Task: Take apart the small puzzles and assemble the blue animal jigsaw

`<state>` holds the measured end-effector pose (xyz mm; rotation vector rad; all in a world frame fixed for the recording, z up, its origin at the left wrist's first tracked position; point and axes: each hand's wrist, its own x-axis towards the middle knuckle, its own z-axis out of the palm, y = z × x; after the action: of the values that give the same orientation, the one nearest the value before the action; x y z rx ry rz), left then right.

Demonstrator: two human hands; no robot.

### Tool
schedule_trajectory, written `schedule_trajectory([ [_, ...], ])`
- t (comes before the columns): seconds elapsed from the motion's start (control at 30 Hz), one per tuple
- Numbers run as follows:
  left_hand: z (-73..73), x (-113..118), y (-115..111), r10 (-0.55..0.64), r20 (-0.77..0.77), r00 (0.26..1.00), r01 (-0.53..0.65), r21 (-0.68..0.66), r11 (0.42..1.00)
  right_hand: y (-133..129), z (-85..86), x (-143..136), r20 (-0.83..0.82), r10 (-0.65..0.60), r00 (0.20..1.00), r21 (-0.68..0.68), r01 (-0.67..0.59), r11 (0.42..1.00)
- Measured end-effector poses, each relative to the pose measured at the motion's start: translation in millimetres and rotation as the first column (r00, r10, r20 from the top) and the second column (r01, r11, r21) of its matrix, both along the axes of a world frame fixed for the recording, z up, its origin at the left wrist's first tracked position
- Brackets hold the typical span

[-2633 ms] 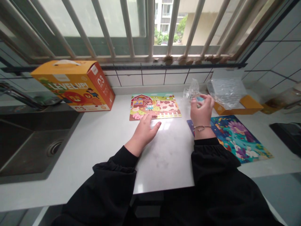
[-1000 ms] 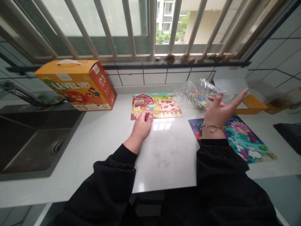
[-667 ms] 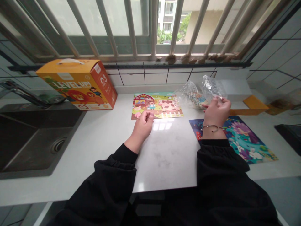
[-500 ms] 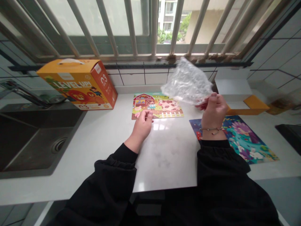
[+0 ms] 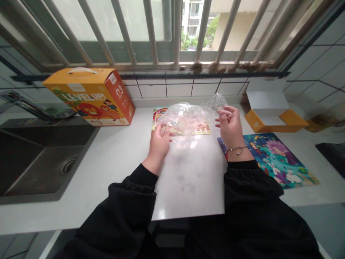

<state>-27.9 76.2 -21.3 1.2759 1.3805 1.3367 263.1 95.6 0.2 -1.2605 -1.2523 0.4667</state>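
Observation:
A clear, crinkled plastic bag point(image 5: 183, 117) stretches between my two hands above the counter. My left hand point(image 5: 159, 140) has its fingers curled at the bag's lower left side. My right hand point(image 5: 230, 124) pinches the bag's right end, where a bunched part point(image 5: 217, 101) sticks up. Behind the film lies a farm picture board point(image 5: 202, 128) with a red barn, partly blurred by the plastic. Beneath my right wrist is a dark blue picture board point(image 5: 283, 156) with white rabbits, its left part covered by my wrist and sleeve.
An orange "LEVEL UP!" box point(image 5: 88, 97) with a handle stands at the left back. Beside it are a dark sink point(image 5: 40, 169) and a faucet point(image 5: 29, 104). An open orange and white box point(image 5: 275, 115) sits at the right back. Window bars point(image 5: 151, 32) rise behind the white counter point(image 5: 188, 187).
The plastic bag has come down and left, from high in my right hand to across both hands. My right hand has moved left; my left hand has shifted slightly left and down.

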Motion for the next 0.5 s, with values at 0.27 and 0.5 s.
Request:
schedule_trajectory([
  [0.27, -11.8, -3, 10, -0.093, -0.05, 0.994, 0.081, -0.209, 0.975, -3, 3.5, 11, 0.245, -0.186, 0.951, -0.014, 0.195, 0.981],
  [0.5, -10.0, -3, 10, -0.13, -0.043, 0.991, 0.116, -0.237, 0.964, -75, 11.4, 43, 0.693, -0.1, 0.714, -0.133, 0.262, 0.956],
])
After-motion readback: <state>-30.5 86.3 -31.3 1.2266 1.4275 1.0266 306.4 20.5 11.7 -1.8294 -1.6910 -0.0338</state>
